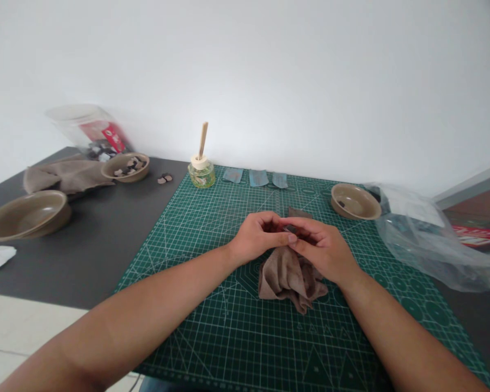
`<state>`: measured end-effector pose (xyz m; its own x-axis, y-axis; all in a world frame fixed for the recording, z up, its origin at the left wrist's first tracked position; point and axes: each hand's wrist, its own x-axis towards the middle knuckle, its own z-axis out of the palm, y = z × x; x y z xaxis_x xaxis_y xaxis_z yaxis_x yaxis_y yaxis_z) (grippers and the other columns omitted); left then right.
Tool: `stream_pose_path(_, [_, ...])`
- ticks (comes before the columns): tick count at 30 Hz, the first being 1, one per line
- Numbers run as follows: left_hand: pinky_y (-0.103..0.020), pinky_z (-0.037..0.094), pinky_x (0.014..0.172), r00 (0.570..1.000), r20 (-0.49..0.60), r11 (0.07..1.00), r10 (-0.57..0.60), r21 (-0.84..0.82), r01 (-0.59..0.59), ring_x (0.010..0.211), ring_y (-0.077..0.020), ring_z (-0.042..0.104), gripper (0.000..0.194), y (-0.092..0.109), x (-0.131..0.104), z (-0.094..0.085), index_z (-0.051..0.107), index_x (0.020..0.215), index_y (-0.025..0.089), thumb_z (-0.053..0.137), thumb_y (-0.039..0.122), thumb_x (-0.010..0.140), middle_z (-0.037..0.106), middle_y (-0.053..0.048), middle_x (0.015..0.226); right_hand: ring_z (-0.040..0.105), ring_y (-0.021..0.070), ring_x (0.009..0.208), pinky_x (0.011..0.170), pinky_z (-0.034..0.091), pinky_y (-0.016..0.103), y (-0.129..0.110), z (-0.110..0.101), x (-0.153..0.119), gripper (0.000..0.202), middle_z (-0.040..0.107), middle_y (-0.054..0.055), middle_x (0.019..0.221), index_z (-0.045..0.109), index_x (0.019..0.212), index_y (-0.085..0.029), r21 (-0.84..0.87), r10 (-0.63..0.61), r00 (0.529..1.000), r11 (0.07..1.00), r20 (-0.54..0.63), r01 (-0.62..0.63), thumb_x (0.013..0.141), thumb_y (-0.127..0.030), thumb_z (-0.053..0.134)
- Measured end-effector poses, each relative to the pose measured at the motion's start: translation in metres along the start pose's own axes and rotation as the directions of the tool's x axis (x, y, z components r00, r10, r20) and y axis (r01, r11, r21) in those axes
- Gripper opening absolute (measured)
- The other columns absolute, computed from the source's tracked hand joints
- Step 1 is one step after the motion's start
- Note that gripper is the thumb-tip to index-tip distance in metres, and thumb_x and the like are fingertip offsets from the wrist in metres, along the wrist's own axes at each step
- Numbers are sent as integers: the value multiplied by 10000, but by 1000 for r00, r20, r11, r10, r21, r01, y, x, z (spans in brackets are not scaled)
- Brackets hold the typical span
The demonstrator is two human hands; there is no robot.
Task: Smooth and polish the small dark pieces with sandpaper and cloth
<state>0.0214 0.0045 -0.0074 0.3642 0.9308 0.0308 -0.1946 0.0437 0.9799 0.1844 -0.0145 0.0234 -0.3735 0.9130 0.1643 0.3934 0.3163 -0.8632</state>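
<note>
Above the green cutting mat [212, 228], my left hand [258, 234] and my right hand [330, 251] meet with their thumbs and fingertips together. Both are closed in a pinch; a small dark thing shows a little between them, but the fingers hide what it is. A crumpled brown cloth [288, 277] lies just under and in front of the hands, close to my right fingers. Partly hidden behind the knuckles is a flat dark grey-brown piece [299, 212] on the mat.
Three blue-grey sheets [258, 178] lie by the wall, beside a reed diffuser [202, 171]. On the right stand a brown bowl [355, 201] and a clear plastic bag [416, 239]. Leftward are a bowl of small pieces [126, 177], another bowl [28, 215] and a brown cloth [69, 173].
</note>
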Motion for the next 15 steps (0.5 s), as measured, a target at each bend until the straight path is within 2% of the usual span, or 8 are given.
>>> stream_pose_path(8, [-219,360,540,1000,5,1000,6,8,-6,568,-69,470,308,1,0,0,584,703,115,788,305,572,526,29,624,657,165,736,630,510,276,-1,-1,0,290,710,33,922,654,1087,-229,-18,-6,1000,1000,0,6,809,-274,585])
stream_pose_path(15, [-235,387,590,1000,14,996,11,-91,-9,608,-86,511,257,2,-2,1,596,701,117,758,293,609,568,11,655,623,142,636,566,486,255,2,1,-2,305,690,15,782,645,1094,-220,-14,13,999,1000,-49,-14,800,-298,613])
